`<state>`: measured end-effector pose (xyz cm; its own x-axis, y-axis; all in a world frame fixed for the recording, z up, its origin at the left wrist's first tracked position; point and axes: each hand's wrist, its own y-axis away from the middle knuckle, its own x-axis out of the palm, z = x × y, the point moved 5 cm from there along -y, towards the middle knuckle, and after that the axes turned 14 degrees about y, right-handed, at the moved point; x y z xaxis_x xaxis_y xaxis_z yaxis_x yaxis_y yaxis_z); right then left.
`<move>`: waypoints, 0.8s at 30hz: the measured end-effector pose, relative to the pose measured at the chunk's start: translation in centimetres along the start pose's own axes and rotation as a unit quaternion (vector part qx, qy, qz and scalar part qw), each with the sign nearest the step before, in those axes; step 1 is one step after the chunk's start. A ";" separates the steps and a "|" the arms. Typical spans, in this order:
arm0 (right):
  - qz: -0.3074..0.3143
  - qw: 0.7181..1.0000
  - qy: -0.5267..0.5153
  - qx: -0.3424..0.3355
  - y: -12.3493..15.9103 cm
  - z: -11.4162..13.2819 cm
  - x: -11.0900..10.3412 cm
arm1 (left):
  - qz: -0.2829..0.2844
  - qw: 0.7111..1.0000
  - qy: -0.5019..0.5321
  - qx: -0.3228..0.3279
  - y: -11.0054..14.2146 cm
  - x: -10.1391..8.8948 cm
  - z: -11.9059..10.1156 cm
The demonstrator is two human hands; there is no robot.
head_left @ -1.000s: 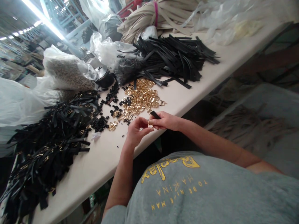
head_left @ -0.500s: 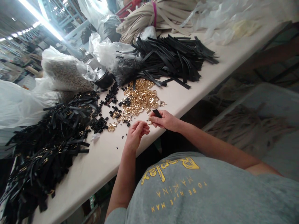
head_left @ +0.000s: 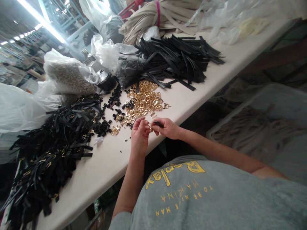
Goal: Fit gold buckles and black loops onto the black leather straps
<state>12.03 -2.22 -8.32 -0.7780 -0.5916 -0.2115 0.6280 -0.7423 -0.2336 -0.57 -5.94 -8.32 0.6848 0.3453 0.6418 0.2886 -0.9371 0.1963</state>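
Observation:
Over the table's near edge my two hands meet, fingertips almost touching. My right hand (head_left: pixel 166 128) is closed on a short black strap (head_left: pixel 158 124), whose end sticks out above the fingers. A small gold buckle (head_left: pixel 151 128) shows between the hands, at the strap's lower end. My left hand (head_left: pixel 140 133) pinches at the buckle's other side; its fingertips partly hide it. Just beyond the hands lies a heap of loose gold buckles (head_left: pixel 146 99). Small black loops (head_left: pixel 102 127) sit in piles left of that heap.
Finished-looking black straps with buckles (head_left: pixel 69 137) cover the table's left. Plain black strips (head_left: pixel 177 60) are piled at the back, before a beige strap bundle (head_left: pixel 141 22). Plastic bags (head_left: pixel 64 72) and a black tin (head_left: pixel 105 80) stand behind. A bin (head_left: pixel 261 118) sits below right.
My left hand has turned more upright and come in against the buckle. My right hand has lowered slightly and tipped the strap flatter.

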 end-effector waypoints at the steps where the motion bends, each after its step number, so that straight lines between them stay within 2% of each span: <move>1: -0.013 1.000 0.002 -0.007 0.0 0.0 -0.2 | -0.007 1.000 0.005 0.000 0.1 0.0 -0.1; 3: -0.049 0.999 0.002 -0.017 0.1 0.1 -0.7 | -0.023 0.999 -0.006 -0.022 0.3 -0.3 0.0; 6: -0.099 0.994 0.027 -0.032 0.2 0.1 -1.4 | -0.012 0.992 -0.027 -0.124 0.8 -0.7 1.1; 8: -0.109 0.990 0.075 -0.053 0.3 0.2 -1.6 | 0.004 0.982 -0.009 -0.189 1.2 -0.7 1.8; 11: -0.109 0.978 0.149 -0.099 0.5 0.6 -1.6 | 0.003 0.973 0.039 -0.229 1.3 -0.6 2.3; 14: -0.114 0.969 0.177 -0.126 0.7 1.0 -1.7 | 0.007 0.970 0.060 -0.236 1.2 -0.3 2.4; 18: -0.117 0.966 0.199 -0.117 1.0 1.7 -1.8 | -0.011 0.979 0.078 -0.188 1.0 0.0 2.5; 24: -0.129 0.936 0.303 -0.127 1.1 2.7 -1.6 | -0.044 0.983 0.075 -0.159 1.0 -0.3 3.0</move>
<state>13.88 -2.92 -5.68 -0.7984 -0.0591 -0.5992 0.4657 -0.6915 -0.5523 1.54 -6.85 -10.52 0.5530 0.4367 0.7096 0.1020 -0.8807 0.4626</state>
